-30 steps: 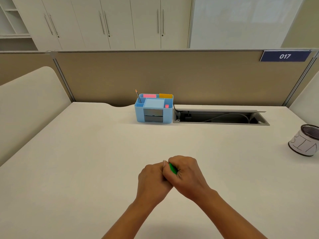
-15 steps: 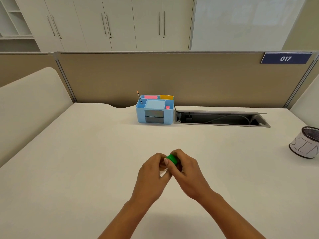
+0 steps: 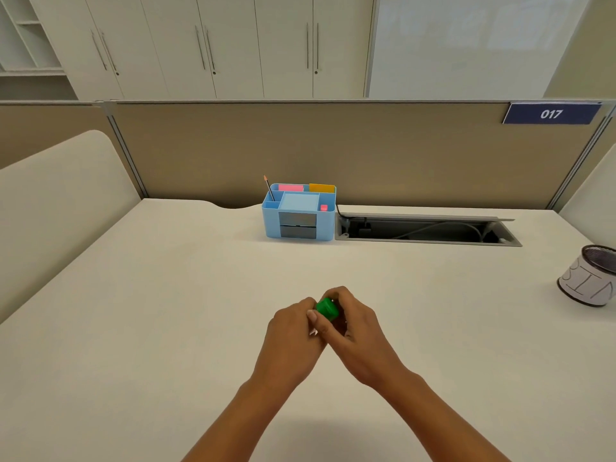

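A small green object (image 3: 327, 307) sits between both hands above the white desk (image 3: 166, 311). My right hand (image 3: 358, 338) curls its fingers round the green object from the right. My left hand (image 3: 291, 340) meets it from the left, with the thumb tip pressed against its lower left side. A scrap of something white shows just under the thumb. Most of the green object is hidden by the fingers.
A light blue desk organiser (image 3: 299, 213) with a pencil (image 3: 268, 187) and coloured note pads stands at the back centre. Beside it is an open cable tray (image 3: 426, 230). A mesh cup with a paper label (image 3: 590, 276) stands at the right edge.
Both hands have risen slightly and turned apart, so more of the green object shows between the fingers than a second ago.
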